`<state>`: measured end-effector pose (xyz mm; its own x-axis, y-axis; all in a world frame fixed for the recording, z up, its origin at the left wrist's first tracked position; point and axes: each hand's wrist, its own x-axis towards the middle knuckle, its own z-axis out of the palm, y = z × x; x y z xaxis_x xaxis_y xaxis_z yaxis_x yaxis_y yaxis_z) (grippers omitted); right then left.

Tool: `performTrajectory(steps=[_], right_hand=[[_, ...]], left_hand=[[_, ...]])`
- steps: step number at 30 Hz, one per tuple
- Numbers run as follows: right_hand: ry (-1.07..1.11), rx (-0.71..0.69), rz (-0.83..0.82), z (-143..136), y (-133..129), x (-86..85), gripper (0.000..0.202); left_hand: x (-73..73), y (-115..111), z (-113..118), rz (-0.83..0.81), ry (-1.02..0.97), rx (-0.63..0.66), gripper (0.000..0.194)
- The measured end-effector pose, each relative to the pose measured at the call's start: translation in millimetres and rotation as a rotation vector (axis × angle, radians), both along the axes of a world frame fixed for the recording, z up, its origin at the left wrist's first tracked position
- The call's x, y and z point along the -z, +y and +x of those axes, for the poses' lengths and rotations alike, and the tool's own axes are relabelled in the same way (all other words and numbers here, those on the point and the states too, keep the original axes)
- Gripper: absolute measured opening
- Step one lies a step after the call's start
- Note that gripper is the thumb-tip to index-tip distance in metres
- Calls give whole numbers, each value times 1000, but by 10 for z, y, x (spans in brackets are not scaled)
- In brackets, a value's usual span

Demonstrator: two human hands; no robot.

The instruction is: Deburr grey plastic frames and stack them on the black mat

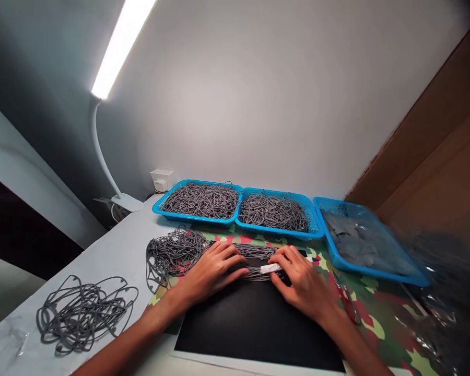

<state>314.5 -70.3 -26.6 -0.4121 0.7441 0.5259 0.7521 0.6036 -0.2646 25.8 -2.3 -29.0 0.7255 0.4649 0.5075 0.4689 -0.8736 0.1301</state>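
Observation:
A small bundle of thin grey cords (253,274) lies over the black mat (254,324), stretched between my two hands. My left hand (216,265) is closed around the left end of this bundle, thumb toward the middle. At the right end, my right hand (300,272) has its fingers curled over the cords beside a white strip (270,268). Just behind, more straight grey cords (254,251) lie side by side. A tangled pile of grey cords (176,253) sits to the left of my left hand. Parts of the bundle are hidden under my fingers.
Two blue baskets (235,223) of grey cords stand along the wall. A third blue basket (379,274) at right holds clear plastic bags. Loose looped cords (86,316) lie at left. Scissors (348,300) rest on the camouflage cloth (370,326). A lit lamp (119,52) overhangs the left.

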Motion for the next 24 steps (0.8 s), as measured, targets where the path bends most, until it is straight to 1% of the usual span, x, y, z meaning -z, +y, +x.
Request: performTrajectory(steps=[2,5,7,9,12,17,19,21,24], right_hand=[[33,-13,48,-61,-27,35,15],[83,-33,99,-199,-81,89,6],[95,-46,113,-291,-114,117,9],[91,-63,118,-358,-138,139,13],[86,-74,118,-389,-151,164,15],[102,-46,106,-345,-134,186,17],[103,-38,101,-333,-127,189,18],[102,-35,103,-332,-123,193,19],[102,-28,120,-338,-123,207,19]], left_hand=[[-105,90,-138,78,5,-107,27],[-255,271,-461,137,-34,-322,32],[-321,373,-685,99,-52,-471,38],[-349,437,-855,-2,-51,-538,46],[-325,476,-965,-110,-37,-516,56],[-215,501,-952,-199,-34,-458,67],[-211,500,-944,-235,-54,-440,66],[-246,485,-935,-261,-92,-434,62],[-333,446,-902,-264,-199,-485,53]])
